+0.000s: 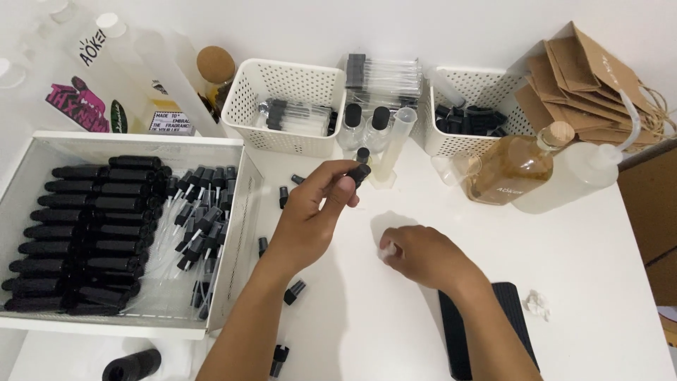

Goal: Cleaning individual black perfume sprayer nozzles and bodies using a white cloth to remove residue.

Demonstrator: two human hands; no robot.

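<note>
- At the bottom edge, left of centre, a black tube (132, 365) lies on the white table (599, 240), with a loose pump cap (279, 358) to its right.
- A black flat case (462, 331) lies at lower centre-right, partly under the right forearm; a crumpled scrap (537, 303) sits just right of it.
- The right hand (423, 255), at centre, rests on the table with fingers curled around something small and pale; what it is cannot be told.
- The left hand (314, 212), just left of centre, is raised, its thumb and fingertips pinching a small black cap (359, 173) at upper centre, above the table.
- More black caps (295, 291) lie scattered on the table around the left forearm.
- A white tray (236, 233) fills the left of the frame: rows of black bottles (84, 233) lie in its left part, a heap of pump heads (201, 212) with clear tubes in its right part.
- Beyond the hands, a clear cylinder (396, 144) stands at upper centre, near two clear bottles (367, 127) with black caps.
- A white perforated basket (289, 106) holds clear vials; a second basket (465, 113) to the right holds black caps.
- An amber flask (511, 169) with a cork stopper lies tilted at upper right, touching a squeeze bottle (575, 176).
- Brown paper bags (585, 85) are stacked in the far upper right corner.
- Large pale bottles (120, 63) stand at upper left.
</note>
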